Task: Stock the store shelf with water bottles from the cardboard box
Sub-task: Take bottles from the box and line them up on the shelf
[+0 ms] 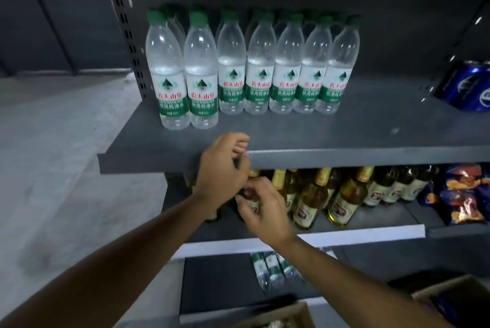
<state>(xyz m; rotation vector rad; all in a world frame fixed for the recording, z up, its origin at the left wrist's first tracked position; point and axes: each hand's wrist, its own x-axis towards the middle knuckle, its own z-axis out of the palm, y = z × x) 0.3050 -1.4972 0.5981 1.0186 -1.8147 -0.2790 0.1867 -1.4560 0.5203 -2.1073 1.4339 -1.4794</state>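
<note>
Several clear water bottles (246,67) with green caps and green-white labels stand in rows on the left half of the grey top shelf (344,126). Two of them at the left stand closer to the front edge. My left hand (221,171) hovers at the shelf's front lip with its fingers curled and nothing visible in it. My right hand (265,208) is just below it, in front of the middle shelf, fingers loosely apart and holding nothing I can see. A corner of the cardboard box (289,314) shows at the bottom. Three more water bottles (270,269) lie on the bottom shelf.
Amber glass bottles (344,195) fill the middle shelf, with snack bags (464,195) to their right. Blue cans (469,86) stand at the top shelf's right end. A second cardboard box (450,293) sits at the lower right. Grey floor lies to the left.
</note>
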